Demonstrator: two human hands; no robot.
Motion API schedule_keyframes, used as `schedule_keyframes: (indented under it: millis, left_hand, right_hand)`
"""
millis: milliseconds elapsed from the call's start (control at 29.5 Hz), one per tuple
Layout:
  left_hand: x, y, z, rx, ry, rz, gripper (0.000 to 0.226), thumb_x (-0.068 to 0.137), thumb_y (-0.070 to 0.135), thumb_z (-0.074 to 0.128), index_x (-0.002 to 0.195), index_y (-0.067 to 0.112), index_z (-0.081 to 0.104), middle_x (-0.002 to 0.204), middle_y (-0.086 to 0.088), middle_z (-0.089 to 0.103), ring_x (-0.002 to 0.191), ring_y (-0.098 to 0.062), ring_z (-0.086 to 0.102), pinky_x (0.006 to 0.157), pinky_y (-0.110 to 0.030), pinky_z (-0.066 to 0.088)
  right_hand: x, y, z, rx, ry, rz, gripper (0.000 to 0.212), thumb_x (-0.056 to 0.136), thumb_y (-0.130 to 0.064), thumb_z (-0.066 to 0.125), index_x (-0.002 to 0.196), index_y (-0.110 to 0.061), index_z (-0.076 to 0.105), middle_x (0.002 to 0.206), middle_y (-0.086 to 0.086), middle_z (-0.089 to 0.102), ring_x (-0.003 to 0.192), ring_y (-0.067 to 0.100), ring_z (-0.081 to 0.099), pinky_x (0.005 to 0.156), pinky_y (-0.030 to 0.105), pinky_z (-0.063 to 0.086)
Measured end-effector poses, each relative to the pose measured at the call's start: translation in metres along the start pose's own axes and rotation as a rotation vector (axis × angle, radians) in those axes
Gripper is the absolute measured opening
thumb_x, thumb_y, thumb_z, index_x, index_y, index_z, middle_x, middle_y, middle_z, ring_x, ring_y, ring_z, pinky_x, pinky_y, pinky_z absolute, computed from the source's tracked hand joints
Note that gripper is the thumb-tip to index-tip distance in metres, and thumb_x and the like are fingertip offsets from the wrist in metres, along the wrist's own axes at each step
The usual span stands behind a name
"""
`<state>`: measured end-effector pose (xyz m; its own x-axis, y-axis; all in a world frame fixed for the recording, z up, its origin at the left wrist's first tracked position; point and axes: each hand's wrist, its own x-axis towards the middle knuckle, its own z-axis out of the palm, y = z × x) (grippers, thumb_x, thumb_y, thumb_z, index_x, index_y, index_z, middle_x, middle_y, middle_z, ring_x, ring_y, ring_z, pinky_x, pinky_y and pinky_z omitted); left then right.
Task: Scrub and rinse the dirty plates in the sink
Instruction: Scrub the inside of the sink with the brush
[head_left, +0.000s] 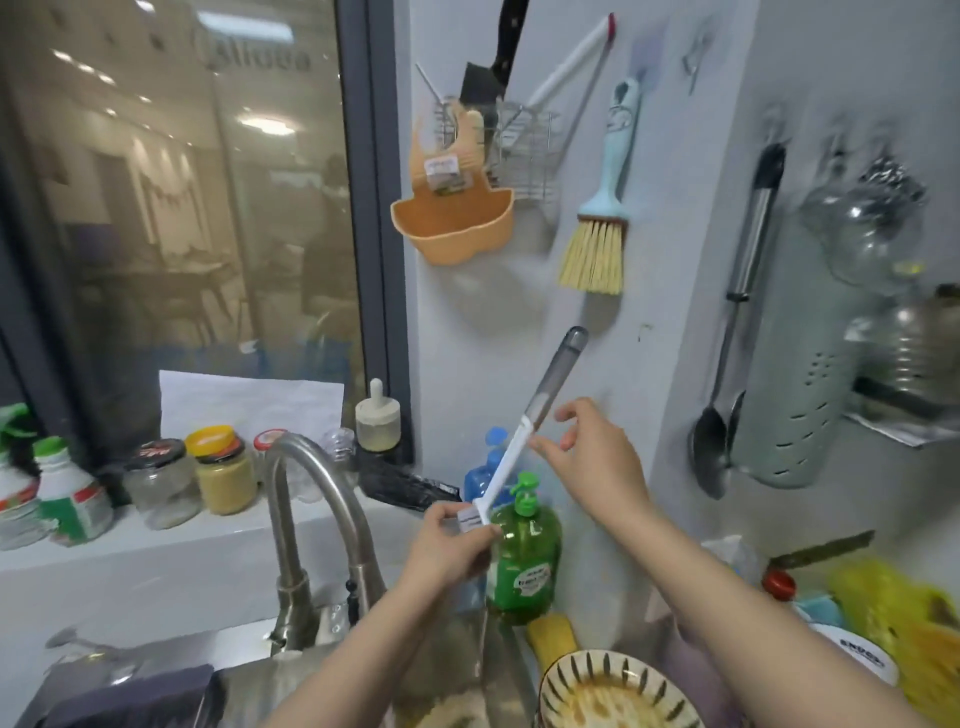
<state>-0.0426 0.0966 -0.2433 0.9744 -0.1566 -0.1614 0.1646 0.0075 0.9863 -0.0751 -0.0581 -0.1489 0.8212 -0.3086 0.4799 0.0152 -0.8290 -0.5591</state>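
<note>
A long dish brush (524, 431) with a white stem and a grey translucent handle points up and to the right. My left hand (452, 545) grips its lower head end, above the green dish soap bottle (525, 558). My right hand (592, 457) hovers beside the stem's middle, fingers apart, thumb and forefinger close to it. A dirty striped plate (618, 693) with brown food stains lies at the bottom, right of the steel sink (291, 686). The curved faucet (311, 519) stands left of my hands.
Jars and bottles (171, 480) line the window ledge at left. On the wall hang an orange holder (452, 223), a wire rack with a knife, a hand brush (597, 249), a ladle (727, 364) and a perforated drainer. Yellow bags and containers crowd the counter at right.
</note>
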Motion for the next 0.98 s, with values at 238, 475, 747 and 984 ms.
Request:
schedule_keyframes:
  millis: [238, 475, 747, 984]
  left_hand:
    - [-0.006, 0.069, 0.013, -0.09, -0.091, 0.086, 0.031, 0.079, -0.001, 0.074, 0.1, 0.007, 0.052, 0.068, -0.01, 0.062, 0.057, -0.02, 0.054, 0.071, -0.038, 0.054]
    - [-0.002, 0.149, 0.041, -0.185, -0.244, 0.08, 0.026, 0.088, 0.005, 0.066, 0.109, 0.005, 0.05, 0.054, -0.004, 0.06, 0.056, -0.018, 0.054, 0.054, -0.028, 0.055]
    - [0.016, 0.222, 0.081, -0.157, -0.224, 0.233, 0.044, 0.089, 0.015, 0.069, 0.124, -0.004, 0.05, 0.082, -0.013, 0.057, 0.064, -0.023, 0.055, 0.053, -0.027, 0.057]
    - [0.026, 0.223, 0.099, -0.153, -0.24, 0.211, 0.035, 0.087, 0.013, 0.07, 0.112, 0.002, 0.048, 0.092, -0.017, 0.056, 0.067, -0.024, 0.055, 0.05, -0.025, 0.054]
  right_hand:
    - [0.052, -0.032, -0.028, 0.651, -0.138, 0.117, 0.01, 0.096, -0.017, 0.055, 0.102, -0.01, 0.053, 0.081, 0.005, 0.062, 0.042, 0.009, 0.056, 0.037, 0.02, 0.037]
    - [0.097, -0.064, -0.074, 0.65, 0.072, 0.044, 0.014, 0.097, -0.015, 0.048, 0.105, -0.006, 0.055, 0.084, 0.01, 0.063, 0.051, 0.009, 0.056, 0.038, 0.018, 0.042]
    - [0.149, -0.093, -0.127, 0.501, 0.282, -0.035, 0.016, 0.097, -0.021, 0.044, 0.085, -0.017, 0.054, 0.095, 0.009, 0.068, 0.069, 0.025, 0.058, 0.064, 0.039, 0.054]
    - [0.149, -0.085, -0.132, 0.427, 0.348, 0.017, 0.023, 0.097, -0.025, 0.041, 0.106, -0.011, 0.057, 0.099, 0.009, 0.069, 0.085, 0.033, 0.065, 0.078, 0.044, 0.053]
